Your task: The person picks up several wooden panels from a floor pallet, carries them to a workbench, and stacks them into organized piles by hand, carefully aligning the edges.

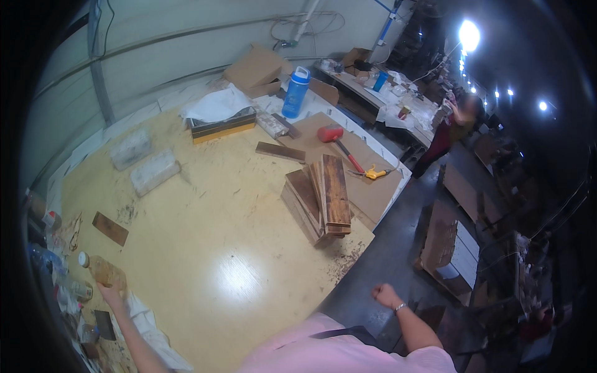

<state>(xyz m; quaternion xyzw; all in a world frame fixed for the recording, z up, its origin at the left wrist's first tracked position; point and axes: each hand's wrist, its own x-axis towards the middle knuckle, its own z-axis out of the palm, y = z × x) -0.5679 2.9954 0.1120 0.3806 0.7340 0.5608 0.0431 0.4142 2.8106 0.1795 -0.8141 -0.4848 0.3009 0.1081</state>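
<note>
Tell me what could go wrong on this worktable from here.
The skewed stack of wooden planks sits near the edge of the worktable, so a bump might topple it. The bottle in your left hand could knock the containers crowded beside it if it slips. The yellow air gun lies near the right edge and might get dragged off.

On your surface [205, 214], you have a red mallet [330, 134] on cardboard [378, 189], near a yellow air gun [375, 173]. Farther back, a blue bottle [295, 94] stands right of a box [225, 128] holding white sheeting [219, 104]. Beyond, you see a person [443, 140] and a bright lamp [469, 36].
</note>
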